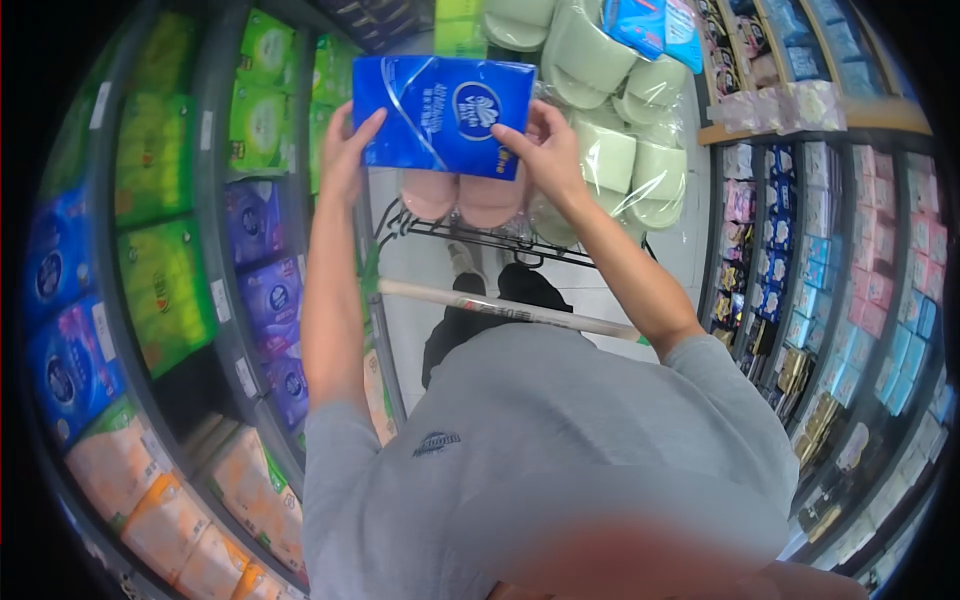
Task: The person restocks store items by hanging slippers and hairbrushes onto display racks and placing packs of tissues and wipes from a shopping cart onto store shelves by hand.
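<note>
A blue tissue pack (425, 125) with a white oval logo is held up in front of me, above a cart. My left hand (349, 145) grips its left edge, thumb on the front face. On the right edge, my right hand (543, 148) holds the same pack, its thumb lying near the logo. Behind the pack, pale green slippers (655, 180) in clear plastic fill the cart, and pink slippers (490, 200) show just below it. Another blue pack (640, 28) lies on top of the slippers.
The cart's handle (500, 305) crosses in front of my body. Shelves with green packs (165, 295) and purple packs (270, 300) line the left side. Racks of small pink packs (872, 285) and blue ones stand on the right.
</note>
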Tool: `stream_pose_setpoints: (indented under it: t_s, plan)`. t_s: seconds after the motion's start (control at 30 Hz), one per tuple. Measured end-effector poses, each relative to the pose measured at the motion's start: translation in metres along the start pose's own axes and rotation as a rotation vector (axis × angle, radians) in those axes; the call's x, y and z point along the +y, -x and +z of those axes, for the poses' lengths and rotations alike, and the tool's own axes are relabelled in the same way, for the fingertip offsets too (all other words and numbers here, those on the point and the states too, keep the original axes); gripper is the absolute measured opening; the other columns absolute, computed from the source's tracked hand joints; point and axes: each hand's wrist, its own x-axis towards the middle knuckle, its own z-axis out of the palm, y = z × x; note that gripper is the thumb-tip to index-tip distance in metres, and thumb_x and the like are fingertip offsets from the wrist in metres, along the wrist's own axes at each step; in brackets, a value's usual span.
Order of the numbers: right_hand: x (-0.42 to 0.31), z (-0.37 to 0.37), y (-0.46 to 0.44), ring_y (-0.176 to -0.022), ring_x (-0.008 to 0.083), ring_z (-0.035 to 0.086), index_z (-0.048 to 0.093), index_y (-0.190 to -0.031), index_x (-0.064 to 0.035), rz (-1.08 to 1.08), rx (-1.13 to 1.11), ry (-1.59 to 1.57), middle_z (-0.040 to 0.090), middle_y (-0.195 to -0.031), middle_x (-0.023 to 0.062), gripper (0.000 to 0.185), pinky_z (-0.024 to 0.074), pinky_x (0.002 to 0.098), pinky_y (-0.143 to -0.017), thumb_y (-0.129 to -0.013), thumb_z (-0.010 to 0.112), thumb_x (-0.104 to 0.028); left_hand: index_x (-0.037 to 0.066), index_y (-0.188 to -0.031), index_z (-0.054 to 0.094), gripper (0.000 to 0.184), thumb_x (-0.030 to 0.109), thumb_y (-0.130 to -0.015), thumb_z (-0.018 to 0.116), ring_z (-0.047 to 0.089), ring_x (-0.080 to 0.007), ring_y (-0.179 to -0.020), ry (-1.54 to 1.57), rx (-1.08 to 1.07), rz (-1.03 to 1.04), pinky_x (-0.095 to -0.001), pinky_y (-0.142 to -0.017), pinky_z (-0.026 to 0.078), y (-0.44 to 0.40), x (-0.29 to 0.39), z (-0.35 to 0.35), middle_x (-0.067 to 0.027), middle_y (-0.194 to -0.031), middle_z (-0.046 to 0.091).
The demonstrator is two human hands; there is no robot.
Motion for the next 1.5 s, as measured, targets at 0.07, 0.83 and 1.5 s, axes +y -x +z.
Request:
stream_pose_setpoints:
  t_s: [0.07, 0.83, 1.5]
  plan:
    - [0.002, 0.002, 0.001, -0.095, 0.0166, 0.062, 0.046, -0.119, 0.0077, 0.064, -0.083, -0.115, 0.062, -0.106, 0.0132, 0.057, 0.0515, 0.0275, -0.083, -0.076, 0.078, -0.013, 0.002, -0.126, 0.046, 0.057, 0.011, -0.078, 0.075, 0.059, -0.017, -0.098, -0.013, 0.065, -0.019, -0.0292, -0.084, 0.047, 0.012, 0.001, -0.004, -0.0118, -0.11, 0.061]
    - [-0.025, 0.1, 0.065, -0.095, 0.0178, 0.061, 0.047, -0.123, 0.0056, 0.178, -0.495, -0.332, 0.056, -0.115, 0.0169, 0.05, 0.0516, 0.0277, -0.08, -0.083, 0.071, -0.014, -0.006, -0.121, 0.049, 0.049, 0.008, -0.079, 0.07, 0.06, -0.0219, -0.099, 0.46, 0.466, 0.125, -0.0329, -0.088, 0.047, 0.213, 0.005, -0.084, -0.0148, -0.11, 0.06]
    - [0.062, 0.171, 0.606, -0.103, 0.021, 0.056, 0.046, -0.124, 0.0061, 0.652, -1.552, 0.198, 0.058, -0.109, 0.0163, 0.068, 0.0436, 0.0314, -0.088, -0.078, 0.073, -0.035, -0.007, -0.132, 0.038, 0.079, 0.033, -0.077, 0.075, 0.054, -0.0231, -0.111, 0.652, 1.472, 0.087, -0.033, -0.093, 0.042, 0.87, -0.22, -0.051, -0.0176, -0.121, 0.055]
